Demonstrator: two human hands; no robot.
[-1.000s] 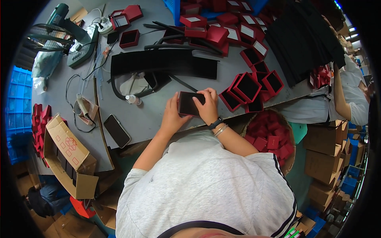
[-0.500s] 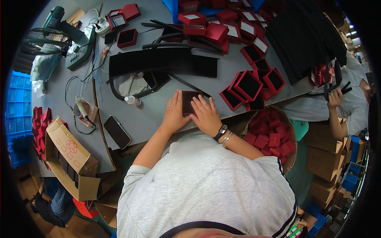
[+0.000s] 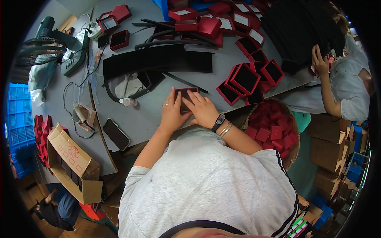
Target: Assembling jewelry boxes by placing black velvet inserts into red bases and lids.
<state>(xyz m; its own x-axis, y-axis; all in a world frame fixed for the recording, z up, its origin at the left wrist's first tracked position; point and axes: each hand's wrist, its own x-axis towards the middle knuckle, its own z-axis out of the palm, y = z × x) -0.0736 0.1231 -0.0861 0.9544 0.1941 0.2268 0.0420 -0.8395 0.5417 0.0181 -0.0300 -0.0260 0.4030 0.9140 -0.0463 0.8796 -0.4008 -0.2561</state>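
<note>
Near the table's front edge lies a small red box (image 3: 186, 92) with a dark inside, partly covered by my fingers. My left hand (image 3: 171, 112) grips its left side, the fingers along the edge and the thumb at the near side. Across the dark inside lie the stretched fingers of my right hand (image 3: 203, 109), pressing from the right. What is under those fingertips is hidden. Just beyond the box a thin black strip (image 3: 185, 82) lies slantwise. To the right, several red boxes with black insides (image 3: 245, 79) are piled up.
Left of my hands are a small white bottle (image 3: 128, 102), a phone (image 3: 116, 134) and an open carton (image 3: 73, 152). Farther off lie a wide black sheet (image 3: 145, 61) and a fan (image 3: 43, 43). A round bin of red boxes (image 3: 274, 133) stands right, near a co-worker's arm (image 3: 329, 91).
My right fingers have slid leftward over the box's inside. The co-worker's hand, which held black strips, now touches the black stack. The whole view has shifted slightly.
</note>
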